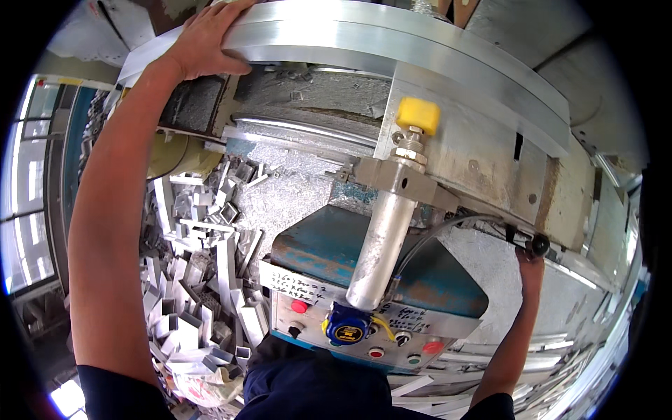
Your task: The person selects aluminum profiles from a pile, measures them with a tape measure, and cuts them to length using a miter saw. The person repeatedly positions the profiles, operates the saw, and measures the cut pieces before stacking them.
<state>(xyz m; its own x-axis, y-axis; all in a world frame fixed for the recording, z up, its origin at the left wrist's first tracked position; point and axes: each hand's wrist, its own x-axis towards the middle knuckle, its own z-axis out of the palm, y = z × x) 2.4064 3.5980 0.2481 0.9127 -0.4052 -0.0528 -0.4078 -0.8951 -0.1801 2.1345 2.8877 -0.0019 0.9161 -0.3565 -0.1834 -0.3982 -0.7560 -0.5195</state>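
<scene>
A long silver aluminium profile (315, 35) lies across the far side of the machine. My left hand (203, 42) clasps its left part, with the thumb along the near edge and the fingers reaching over the top. To the right, my right hand (530, 264) is closed around a black-knobbed handle (539, 245) at the machine's near edge; most of its fingers are hidden. Between my arms stands a metal air cylinder (385, 241) topped by a yellow block (418, 115). A blue tape measure (348, 325) hangs by the control panel (364, 350).
Under the cylinder is a worn teal machine housing (322, 245) with buttons and a handwritten label along its front. Many aluminium offcuts (185, 322) are heaped at the left. Long metal strips (448, 392) lie at the lower right. A hose (441, 227) curves toward the handle.
</scene>
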